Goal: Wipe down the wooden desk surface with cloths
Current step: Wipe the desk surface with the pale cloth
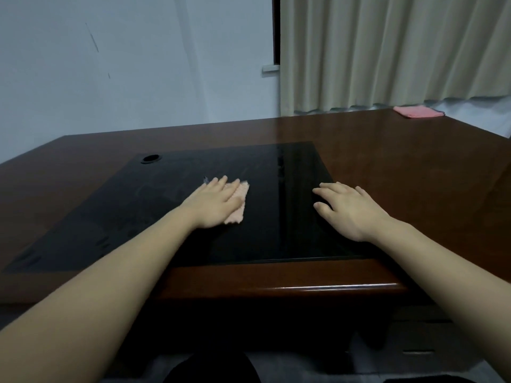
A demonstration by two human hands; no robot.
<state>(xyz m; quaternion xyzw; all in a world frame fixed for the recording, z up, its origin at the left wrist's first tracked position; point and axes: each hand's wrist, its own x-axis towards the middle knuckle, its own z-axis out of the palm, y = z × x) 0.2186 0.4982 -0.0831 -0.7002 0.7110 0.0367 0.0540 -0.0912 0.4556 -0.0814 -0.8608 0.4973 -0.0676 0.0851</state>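
A dark wooden desk [401, 167] fills the view, with a black glossy inlay panel [171, 217] set in its middle. My left hand [214, 201] lies flat with straight fingers on a small peach cloth [239, 201], pressing it onto the black panel. The cloth sticks out to the right of the hand. My right hand [351, 208] rests palm down, fingers spread, on the right part of the panel near its edge, holding nothing. A second, pink cloth [419, 111] lies folded at the desk's far right corner.
A round cable hole [150, 158] sits at the panel's far left corner. A white wall [124, 64] stands behind the desk and beige curtains [387, 51] hang at the back right. The desk's rounded front edge [290, 286] is close to my body.
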